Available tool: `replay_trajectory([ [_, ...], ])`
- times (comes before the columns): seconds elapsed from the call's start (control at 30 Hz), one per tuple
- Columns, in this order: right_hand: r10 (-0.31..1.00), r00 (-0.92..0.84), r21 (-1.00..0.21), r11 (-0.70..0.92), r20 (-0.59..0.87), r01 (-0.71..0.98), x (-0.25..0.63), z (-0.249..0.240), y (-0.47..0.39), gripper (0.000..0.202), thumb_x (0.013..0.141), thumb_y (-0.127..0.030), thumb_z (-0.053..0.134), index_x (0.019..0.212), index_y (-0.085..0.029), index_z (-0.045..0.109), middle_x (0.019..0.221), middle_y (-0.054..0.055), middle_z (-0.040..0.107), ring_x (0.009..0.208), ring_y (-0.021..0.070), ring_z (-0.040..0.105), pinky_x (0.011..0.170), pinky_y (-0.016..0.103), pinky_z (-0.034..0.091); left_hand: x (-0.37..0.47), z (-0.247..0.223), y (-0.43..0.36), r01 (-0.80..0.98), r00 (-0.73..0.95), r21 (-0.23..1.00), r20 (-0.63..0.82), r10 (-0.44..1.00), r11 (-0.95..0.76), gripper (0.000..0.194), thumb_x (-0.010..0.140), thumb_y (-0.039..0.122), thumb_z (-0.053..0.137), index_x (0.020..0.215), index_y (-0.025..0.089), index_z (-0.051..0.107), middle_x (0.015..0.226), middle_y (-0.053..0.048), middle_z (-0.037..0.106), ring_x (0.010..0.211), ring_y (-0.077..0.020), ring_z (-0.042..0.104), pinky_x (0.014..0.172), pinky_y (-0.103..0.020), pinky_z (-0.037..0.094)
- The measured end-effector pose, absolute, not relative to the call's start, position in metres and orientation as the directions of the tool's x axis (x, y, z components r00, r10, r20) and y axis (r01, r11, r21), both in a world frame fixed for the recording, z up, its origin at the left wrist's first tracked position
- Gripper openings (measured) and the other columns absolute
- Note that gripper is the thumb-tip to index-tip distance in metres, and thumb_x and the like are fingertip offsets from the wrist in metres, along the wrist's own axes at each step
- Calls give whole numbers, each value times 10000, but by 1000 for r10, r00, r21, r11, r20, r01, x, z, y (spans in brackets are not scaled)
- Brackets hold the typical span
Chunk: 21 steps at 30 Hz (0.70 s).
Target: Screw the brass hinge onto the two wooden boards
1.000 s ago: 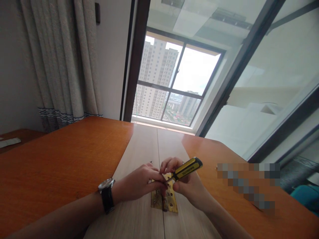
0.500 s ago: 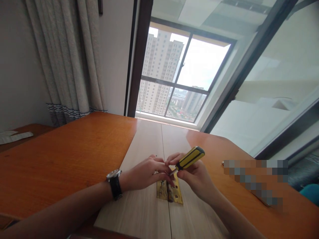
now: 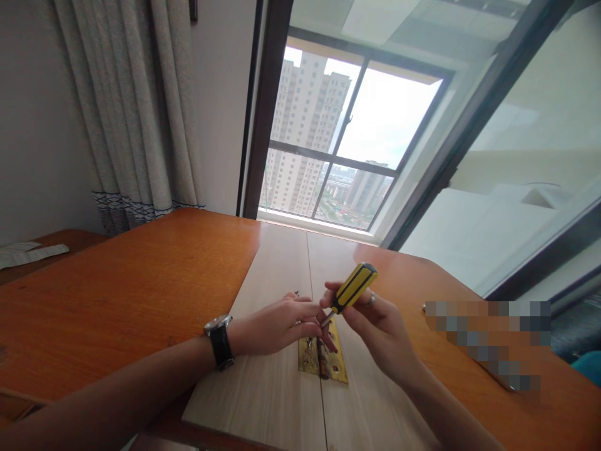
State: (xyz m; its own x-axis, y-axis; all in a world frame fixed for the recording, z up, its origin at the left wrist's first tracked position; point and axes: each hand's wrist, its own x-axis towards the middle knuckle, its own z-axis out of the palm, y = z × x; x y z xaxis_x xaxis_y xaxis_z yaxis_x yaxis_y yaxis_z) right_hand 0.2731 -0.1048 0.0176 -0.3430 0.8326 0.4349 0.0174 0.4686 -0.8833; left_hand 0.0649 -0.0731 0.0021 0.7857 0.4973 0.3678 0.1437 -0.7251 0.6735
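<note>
My right hand is closed around the lower handle of a yellow and black screwdriver, which slants down to the left. Its metal shaft runs to the fingertips of my left hand, which are pinched together at the tip. What they grip there is hidden. Beneath both hands lies a worn brass hinge, one leaf on each of two pale wooden boards set side by side. My fingers cover the hinge's far part. Screw holes show in its right leaf.
The boards lie on an orange-brown wooden table. A small dark object, perhaps a screw, stands just beyond my left hand. A pixelated, blurred item lies at the right. A curtain and a window are behind the table.
The screwdriver's handle has tipped more upright and shifted slightly left. My right fingers have changed their hold on it, so a ring now shows. My left hand stays almost in place.
</note>
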Motion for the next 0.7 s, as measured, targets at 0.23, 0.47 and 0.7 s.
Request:
replay_trajectory([
  [0.23,845,-252,-876,483,472,-21,266,19,-104,235,681,-276,873,894,-275,773,818,-15,743,773,138,679,717,203,554,61,0,-68,4,779,687,453,433,-726,211,990,253,548,1006,193,750,1015,-51,726,1011,-176,578,963,-277,391],
  [0.47,839,-250,-868,496,483,-13,261,19,-105,270,696,-346,861,939,-291,758,844,-21,721,799,137,660,753,212,546,62,-4,-62,-6,743,644,515,427,-765,207,957,295,601,957,177,770,940,-73,687,961,-188,594,937,-305,431],
  [0.7,818,-394,-841,513,420,170,268,24,-108,306,949,-417,573,1204,-303,698,1093,43,726,1059,203,641,938,317,519,62,-2,-62,-69,759,715,490,428,-696,265,974,329,570,950,162,774,1010,-98,719,994,-204,631,924,-309,474],
])
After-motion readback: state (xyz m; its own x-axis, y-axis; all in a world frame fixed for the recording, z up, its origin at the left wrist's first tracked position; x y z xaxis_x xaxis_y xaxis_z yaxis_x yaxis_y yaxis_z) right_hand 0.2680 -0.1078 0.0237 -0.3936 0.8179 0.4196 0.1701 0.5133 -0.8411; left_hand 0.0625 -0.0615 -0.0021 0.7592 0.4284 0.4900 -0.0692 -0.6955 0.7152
